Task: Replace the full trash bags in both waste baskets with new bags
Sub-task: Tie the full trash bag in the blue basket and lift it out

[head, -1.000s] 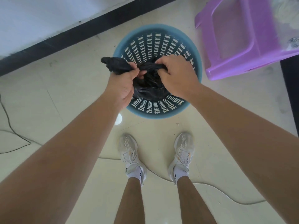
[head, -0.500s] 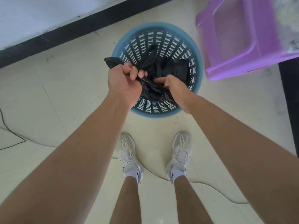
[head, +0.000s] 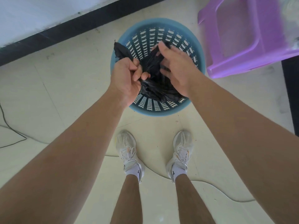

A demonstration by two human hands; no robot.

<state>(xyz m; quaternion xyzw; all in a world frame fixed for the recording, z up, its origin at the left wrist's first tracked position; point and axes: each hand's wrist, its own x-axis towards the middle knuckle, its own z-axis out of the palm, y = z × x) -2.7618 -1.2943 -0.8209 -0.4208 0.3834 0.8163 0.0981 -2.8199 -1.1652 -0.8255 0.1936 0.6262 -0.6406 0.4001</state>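
Left hand (head: 127,78) clenched on the bunched neck of the black trash bag (head: 155,84). Right hand (head: 176,68) has its fingers spread, flat on the film. The bag sits between the hands, directly over the blue waste basket (head: 153,110). Judgement: the mouth needs spreading outward to the rim, and the left hand is nearer the rim.

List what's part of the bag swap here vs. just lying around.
In the job: black trash bag; blue basket below it; left hand gripping the bag; right hand on the bag.
Not involved: purple stool beside the basket; white sneakers on the person's feet.
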